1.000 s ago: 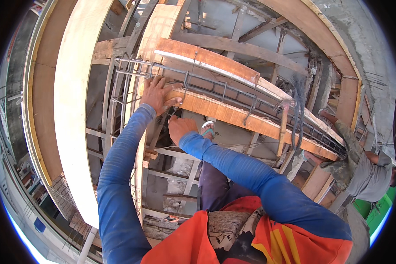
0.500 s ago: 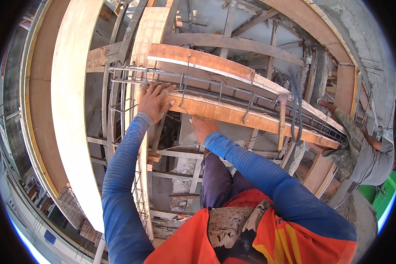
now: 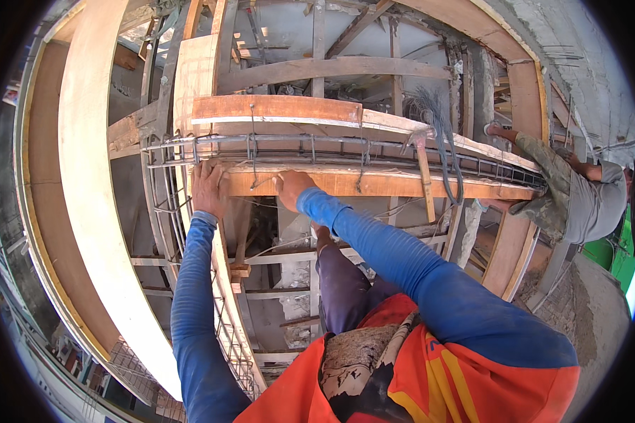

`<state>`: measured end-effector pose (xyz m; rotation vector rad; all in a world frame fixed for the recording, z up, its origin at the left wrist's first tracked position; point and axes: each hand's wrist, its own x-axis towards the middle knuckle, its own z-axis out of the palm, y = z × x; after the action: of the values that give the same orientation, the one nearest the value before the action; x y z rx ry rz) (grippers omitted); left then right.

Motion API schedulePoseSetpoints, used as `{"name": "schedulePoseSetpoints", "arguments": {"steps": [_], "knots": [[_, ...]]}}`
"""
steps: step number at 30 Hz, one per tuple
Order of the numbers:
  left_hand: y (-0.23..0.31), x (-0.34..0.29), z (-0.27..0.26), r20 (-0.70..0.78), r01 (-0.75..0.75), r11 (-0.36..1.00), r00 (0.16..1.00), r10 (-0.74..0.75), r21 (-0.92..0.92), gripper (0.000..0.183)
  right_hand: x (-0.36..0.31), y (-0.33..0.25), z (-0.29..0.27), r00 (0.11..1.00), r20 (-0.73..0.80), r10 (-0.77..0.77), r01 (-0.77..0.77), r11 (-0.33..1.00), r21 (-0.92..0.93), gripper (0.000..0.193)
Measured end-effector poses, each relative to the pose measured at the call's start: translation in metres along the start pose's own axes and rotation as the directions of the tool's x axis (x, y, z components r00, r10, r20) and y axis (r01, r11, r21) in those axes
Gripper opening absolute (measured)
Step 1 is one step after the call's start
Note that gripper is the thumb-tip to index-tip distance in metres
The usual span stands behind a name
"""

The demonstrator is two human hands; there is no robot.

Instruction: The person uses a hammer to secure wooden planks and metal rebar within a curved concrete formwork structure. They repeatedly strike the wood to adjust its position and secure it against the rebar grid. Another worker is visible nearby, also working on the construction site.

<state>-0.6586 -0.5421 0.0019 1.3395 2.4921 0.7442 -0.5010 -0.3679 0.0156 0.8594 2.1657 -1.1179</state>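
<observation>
A long plywood formwork board (image 3: pixel 331 182) runs across in front of me, with a far board (image 3: pixel 275 108) parallel to it. Between them lies a rebar cage (image 3: pixel 310 149). My left hand (image 3: pixel 209 189) is wrapped over the near board's left end. My right hand (image 3: pixel 294 189) is closed over the same board's upper edge, farther right; its fingertips are partly hidden. A bent tie wire (image 3: pixel 254 158) stands between my hands, crossing the gap and hanging over the near board's face.
A hammer (image 3: pixel 425 176) hangs by its head from the formwork, beside a bundle of tie wire (image 3: pixel 444 137). At the right, another person (image 3: pixel 578 190) bends near the formwork's far end. A broad pale plywood sheet (image 3: pixel 85 162) stands to the left. Timber braces (image 3: pixel 339 68) cross beyond.
My left hand has gone from spread fingers on the board's top to its left end. My right hand has risen from the lower edge to the upper edge. The view has shifted.
</observation>
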Motion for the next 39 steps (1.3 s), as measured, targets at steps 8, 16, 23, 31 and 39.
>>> {"name": "schedulePoseSetpoints", "arguments": {"steps": [8, 16, 23, 31, 39], "knots": [[-0.013, -0.006, 0.007, -0.113, 0.063, 0.953, 0.989, -0.100, -0.295, 0.026, -0.015, -0.109, 0.011, 0.944, 0.175, -0.280, 0.320, 0.908, -0.270, 0.022], [0.040, -0.012, 0.007, -0.069, 0.111, 0.994, 0.991, -0.111, -0.004, 0.048, 0.085, -0.097, -0.081, 0.794, 0.414, -0.445, 0.607, 0.613, -0.505, 0.041], [0.064, -0.023, 0.036, -0.186, 0.214, 0.977, 0.960, -0.211, -0.006, 0.056, 0.102, -0.090, -0.073, 0.665, 0.503, -0.552, 0.741, 0.405, -0.536, 0.032], [0.078, -0.037, 0.063, -0.254, 0.344, 0.897, 0.927, -0.277, 0.276, 0.037, 0.056, -0.060, -0.080, 0.758, -0.293, -0.583, 0.530, 0.812, -0.246, 0.035], [0.086, -0.040, 0.074, -0.230, 0.317, 0.901, 0.939, -0.255, 0.295, 0.040, 0.092, -0.013, 0.002, 0.995, -0.100, 0.003, 0.055, 0.818, 0.573, 0.046]]}}
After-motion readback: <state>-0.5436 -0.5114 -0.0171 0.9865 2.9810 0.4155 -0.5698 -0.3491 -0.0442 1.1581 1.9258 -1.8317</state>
